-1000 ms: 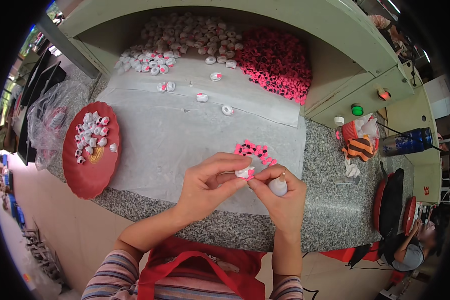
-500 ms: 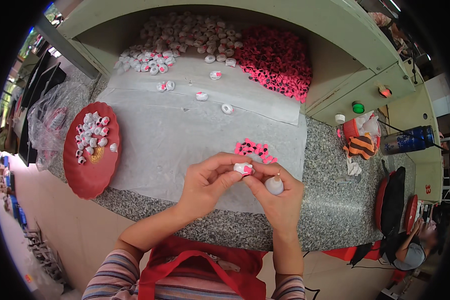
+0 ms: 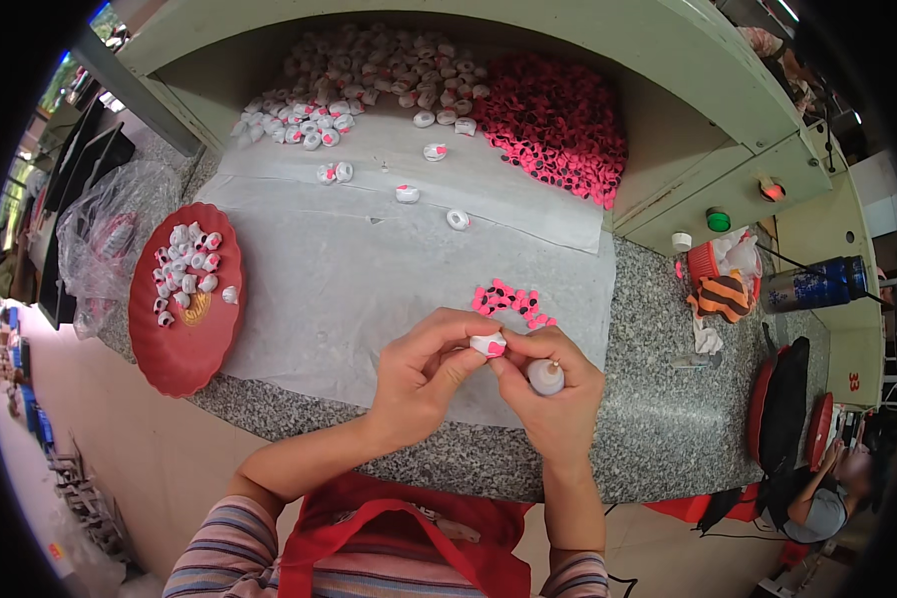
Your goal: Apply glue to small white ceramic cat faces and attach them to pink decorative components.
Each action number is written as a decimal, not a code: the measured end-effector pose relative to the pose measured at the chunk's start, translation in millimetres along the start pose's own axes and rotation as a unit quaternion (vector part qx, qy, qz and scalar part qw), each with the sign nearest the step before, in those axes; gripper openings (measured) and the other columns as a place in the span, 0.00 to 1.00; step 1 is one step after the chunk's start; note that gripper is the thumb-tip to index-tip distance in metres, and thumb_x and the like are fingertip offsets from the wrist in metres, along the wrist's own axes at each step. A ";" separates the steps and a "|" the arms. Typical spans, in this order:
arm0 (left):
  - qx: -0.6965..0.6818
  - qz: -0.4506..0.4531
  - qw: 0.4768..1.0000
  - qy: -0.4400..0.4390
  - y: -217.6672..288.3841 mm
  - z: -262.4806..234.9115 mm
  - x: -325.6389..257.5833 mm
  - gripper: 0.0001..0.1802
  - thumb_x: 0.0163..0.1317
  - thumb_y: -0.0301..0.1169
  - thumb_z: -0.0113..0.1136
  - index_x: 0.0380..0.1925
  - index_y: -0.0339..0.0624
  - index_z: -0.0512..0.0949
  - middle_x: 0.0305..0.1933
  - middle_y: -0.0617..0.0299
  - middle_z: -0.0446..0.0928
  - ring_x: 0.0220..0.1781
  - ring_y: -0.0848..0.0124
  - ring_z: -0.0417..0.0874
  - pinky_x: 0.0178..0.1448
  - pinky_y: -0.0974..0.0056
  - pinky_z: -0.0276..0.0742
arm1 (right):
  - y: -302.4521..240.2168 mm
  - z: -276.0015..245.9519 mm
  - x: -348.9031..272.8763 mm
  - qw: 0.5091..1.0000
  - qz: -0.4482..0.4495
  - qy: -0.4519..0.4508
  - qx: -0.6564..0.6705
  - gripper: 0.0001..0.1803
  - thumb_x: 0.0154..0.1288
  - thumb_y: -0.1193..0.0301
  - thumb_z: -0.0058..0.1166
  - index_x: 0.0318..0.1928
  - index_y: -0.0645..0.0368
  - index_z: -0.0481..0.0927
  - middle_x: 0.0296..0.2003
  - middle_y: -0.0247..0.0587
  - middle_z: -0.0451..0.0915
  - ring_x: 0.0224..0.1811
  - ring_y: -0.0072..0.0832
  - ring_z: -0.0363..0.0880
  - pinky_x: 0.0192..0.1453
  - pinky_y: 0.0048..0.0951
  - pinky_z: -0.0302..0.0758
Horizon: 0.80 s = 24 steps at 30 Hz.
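A small white ring-like piece with a pink patch (image 3: pixel 487 345) is pinched between the fingertips of my left hand (image 3: pixel 409 389) and my right hand (image 3: pixel 560 414). My right hand also keeps a small white squeeze bottle with a thin tip (image 3: pixel 545 377) in its palm, nozzle upward. Just beyond my fingers lies a loose cluster of small pink and black pieces (image 3: pixel 506 297). Farther off, single white pieces (image 3: pixel 407 193) are scattered on the white sheet (image 3: pixel 319 269). What my fingertips cover on the held piece is hidden.
At left stands a red scalloped dish (image 3: pixel 184 364) with several white pieces. A crumpled plastic bag (image 3: pixel 100 229) lies behind it. Heaps of white pieces (image 3: pixel 369 65) and pink pieces (image 3: pixel 558 130) fill the shelf. At right are a red basket (image 3: pixel 703 261) and a blue bottle (image 3: pixel 817 285).
The held piece has turned slightly, and its pink patch now faces up more fully. The squeeze bottle tilts a little differently in my right hand. Both hands stay at the same spot.
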<state>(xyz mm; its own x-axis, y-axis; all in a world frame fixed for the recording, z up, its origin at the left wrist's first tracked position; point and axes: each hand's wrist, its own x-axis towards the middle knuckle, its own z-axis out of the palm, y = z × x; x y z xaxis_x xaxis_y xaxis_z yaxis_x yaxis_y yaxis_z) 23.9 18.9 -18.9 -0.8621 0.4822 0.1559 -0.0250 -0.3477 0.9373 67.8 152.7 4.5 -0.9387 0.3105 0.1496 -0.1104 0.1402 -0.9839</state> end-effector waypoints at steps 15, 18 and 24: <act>-0.037 -0.043 0.998 -0.037 9.0 -6.2 7.8 0.20 0.53 0.12 0.48 0.48 0.30 0.71 0.47 0.51 0.71 0.50 0.66 0.72 0.53 0.65 0.69 | 3.0 -8.8 4.7 0.995 0.056 -0.033 0.074 0.13 0.44 0.87 0.56 0.34 0.64 0.77 0.25 0.31 0.72 0.26 0.14 0.67 0.29 0.15 0.63; -0.043 -0.041 0.997 -0.041 6.7 -6.8 7.2 0.19 0.53 0.12 0.47 0.48 0.30 0.71 0.47 0.50 0.70 0.51 0.66 0.72 0.54 0.65 0.69 | 3.5 -10.6 4.8 0.994 0.063 -0.040 0.078 0.13 0.44 0.88 0.56 0.34 0.64 0.77 0.24 0.31 0.72 0.26 0.14 0.67 0.29 0.16 0.63; 0.000 -0.013 0.999 -0.037 4.5 -5.6 4.8 0.20 0.53 0.11 0.45 0.48 0.30 0.70 0.48 0.50 0.69 0.52 0.65 0.72 0.54 0.64 0.69 | 3.4 -7.8 5.1 0.995 0.057 -0.033 0.079 0.13 0.43 0.88 0.55 0.33 0.64 0.77 0.24 0.31 0.72 0.26 0.14 0.67 0.29 0.15 0.63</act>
<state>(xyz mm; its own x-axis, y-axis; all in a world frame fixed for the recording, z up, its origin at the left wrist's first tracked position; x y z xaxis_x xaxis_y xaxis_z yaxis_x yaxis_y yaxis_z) 16.8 15.2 -15.7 -0.8212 0.5495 0.1539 -0.0469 -0.3338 0.9415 65.1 162.2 2.7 -0.9671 0.2520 0.0342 -0.0466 -0.0433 -0.9980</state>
